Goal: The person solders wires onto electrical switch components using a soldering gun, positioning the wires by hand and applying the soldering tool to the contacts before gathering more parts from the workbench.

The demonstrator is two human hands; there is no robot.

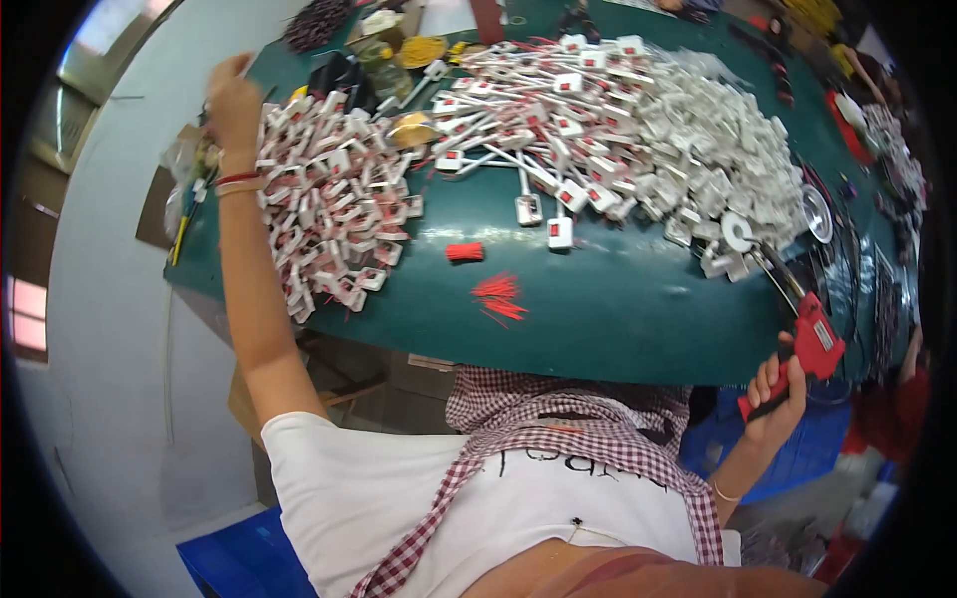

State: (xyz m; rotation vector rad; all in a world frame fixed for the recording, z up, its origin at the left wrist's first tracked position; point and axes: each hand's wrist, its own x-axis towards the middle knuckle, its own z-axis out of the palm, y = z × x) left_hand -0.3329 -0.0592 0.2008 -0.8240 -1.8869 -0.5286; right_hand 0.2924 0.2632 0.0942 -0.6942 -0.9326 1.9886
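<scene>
My right hand is wrapped round the grip of a red and black soldering gun at the right front edge of the table. Its metal front end points up and left toward a white reel. Far to the left, my left hand is stretched out at the table's edge, past a pile of small white plastic housings with red wires. Motion blurs its fingers, and whether they hold anything cannot be made out. Between the hands lie a bundle of short red tubes and loose red pieces.
A large heap of white switch housings with cables and plain white housings covers the back of the green table. A yellow coil and a tape roll sit behind. Blue crates stand below at right.
</scene>
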